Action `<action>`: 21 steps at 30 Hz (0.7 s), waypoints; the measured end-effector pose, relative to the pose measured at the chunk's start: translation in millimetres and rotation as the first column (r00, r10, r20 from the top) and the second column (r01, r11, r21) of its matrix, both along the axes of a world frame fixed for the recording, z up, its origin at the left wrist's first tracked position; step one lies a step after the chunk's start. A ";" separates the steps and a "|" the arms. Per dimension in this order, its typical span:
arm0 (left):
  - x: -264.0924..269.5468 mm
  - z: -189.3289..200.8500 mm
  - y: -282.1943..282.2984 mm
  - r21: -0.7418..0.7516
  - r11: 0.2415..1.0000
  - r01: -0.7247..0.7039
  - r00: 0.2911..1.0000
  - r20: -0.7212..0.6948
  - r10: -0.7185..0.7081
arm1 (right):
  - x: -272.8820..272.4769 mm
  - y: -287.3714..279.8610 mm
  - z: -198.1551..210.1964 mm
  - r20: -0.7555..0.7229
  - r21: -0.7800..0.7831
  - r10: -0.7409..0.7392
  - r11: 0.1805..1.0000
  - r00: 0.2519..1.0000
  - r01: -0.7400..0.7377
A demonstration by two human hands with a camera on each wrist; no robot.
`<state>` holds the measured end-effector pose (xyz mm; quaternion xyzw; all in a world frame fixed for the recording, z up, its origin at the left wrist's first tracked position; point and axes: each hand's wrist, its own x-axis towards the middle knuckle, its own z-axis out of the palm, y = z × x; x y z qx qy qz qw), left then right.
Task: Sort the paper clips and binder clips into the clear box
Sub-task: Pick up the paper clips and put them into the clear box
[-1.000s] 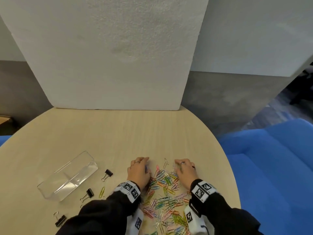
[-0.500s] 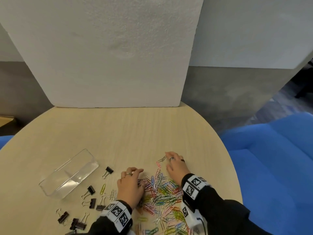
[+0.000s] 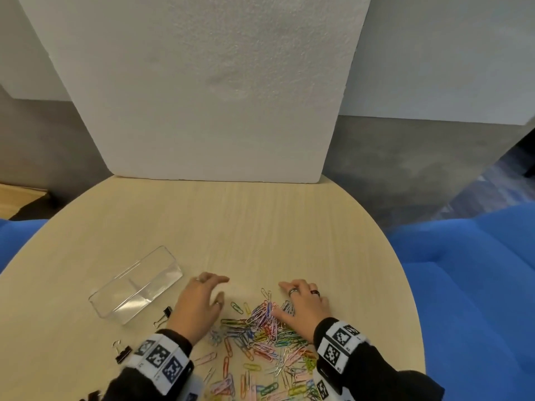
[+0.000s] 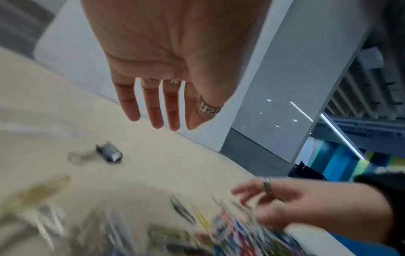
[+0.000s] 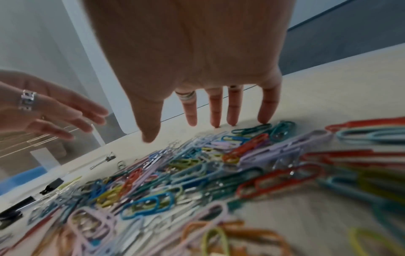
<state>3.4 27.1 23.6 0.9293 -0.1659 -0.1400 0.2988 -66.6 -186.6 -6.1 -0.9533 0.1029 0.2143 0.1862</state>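
Observation:
A clear box point(image 3: 136, 285) with two compartments lies on the left of the round table point(image 3: 260, 227). A heap of coloured paper clips point(image 3: 260, 337) covers the near middle. My left hand point(image 3: 211, 289) hovers between the box and the heap, fingers straight and apart, holding nothing point(image 4: 153, 119). My right hand point(image 3: 289, 299) rests at the heap's far right edge, fingers spread and tips down on the table point(image 5: 219, 121). Black binder clips point(image 3: 163, 314) point(image 3: 123, 353) lie near the box; one binder clip point(image 4: 109, 153) shows under the left hand.
A big white foam board point(image 3: 202, 88) stands at the table's far edge. Blue seats point(image 3: 463, 285) flank the table on both sides. More paper clips point(image 5: 197, 173) reach to the near edge, with binder clips point(image 5: 13, 211) at their left.
My left hand has lifted off the heap and moved left toward the box, its fingers now straight. The right hand stays at the heap's far right edge.

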 end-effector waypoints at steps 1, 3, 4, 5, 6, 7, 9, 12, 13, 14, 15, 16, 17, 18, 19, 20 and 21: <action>5.3 8.2 8.0 0.027 1.000 -0.014 0.999 0.047 0.013 | -1.5 3.6 -0.8 -0.026 -0.009 0.007 1.000 1.000 -0.007; 17.9 23.4 23.8 0.093 0.994 -0.055 0.989 0.145 0.041 | -5.4 13.5 -2.0 -0.052 0.000 0.015 1.000 0.999 -0.015; 23.7 30.0 32.8 0.127 0.988 -0.087 0.978 0.199 0.061 | -7.5 19.9 -2.8 -0.055 0.005 0.019 1.000 0.998 -0.018; 29.2 36.1 40.9 0.158 0.979 -0.129 0.965 0.246 0.087 | -9.4 25.9 -4.4 -0.056 0.005 0.017 1.000 0.998 -0.016; 34.2 40.3 49.2 0.187 0.967 -0.172 0.953 0.281 0.115 | -10.6 31.6 -5.6 -0.049 -0.001 0.010 1.000 0.999 -0.010; 38.6 43.1 57.0 0.218 0.952 -0.214 0.944 0.298 0.144 | -11.4 36.5 -6.9 -0.038 -0.008 -0.001 1.000 0.999 0.001; 46.1 45.1 71.0 0.290 0.917 -0.273 0.941 0.281 0.191 | -10.9 44.8 -8.7 -0.016 -0.002 -0.033 0.999 0.999 0.033; 53.7 41.4 87.1 0.416 0.868 -0.273 0.960 0.174 0.219 | -9.0 52.7 -10.1 -0.003 0.067 -0.082 0.994 0.997 0.082; 55.1 39.4 91.1 0.457 0.851 -0.258 0.966 0.136 0.220 | -7.9 53.9 -10.6 -0.001 0.093 -0.088 0.992 0.996 0.087; 55.8 37.7 94.8 0.491 0.836 -0.245 0.969 0.103 0.223 | -7.1 54.5 -10.7 0.004 0.114 -0.089 0.990 0.996 0.088; 55.9 35.8 98.5 0.518 0.823 -0.232 0.971 0.073 0.228 | -6.1 54.6 -10.8 0.010 0.135 -0.088 0.987 0.996 0.086; 55.5 34.0 102.2 0.538 0.814 -0.220 0.971 0.044 0.233 | -4.9 54.5 -11.3 0.015 0.156 -0.084 0.984 0.996 0.081; 55.0 31.7 105.4 0.555 0.806 -0.206 0.972 0.017 0.236 | -4.1 53.8 -11.9 0.017 0.178 -0.081 0.981 0.997 0.077; 54.2 29.1 108.4 0.569 0.800 -0.192 0.971 -0.006 0.237 | -2.9 53.5 -11.9 0.020 0.193 -0.081 0.978 0.997 0.076; 53.4 26.7 111.0 0.578 0.796 -0.180 0.971 -0.026 0.238 | -1.8 53.2 -11.6 0.023 0.201 -0.086 0.976 0.996 0.080; 52.3 24.2 113.3 0.582 0.795 -0.171 0.970 -0.042 0.240 | -1.1 52.9 -11.1 0.023 0.207 -0.094 0.974 0.995 0.087; 51.4 21.3 115.3 0.581 0.797 -0.168 0.968 -0.055 0.244 | -0.4 52.6 -10.7 0.024 0.216 -0.107 0.971 0.994 0.099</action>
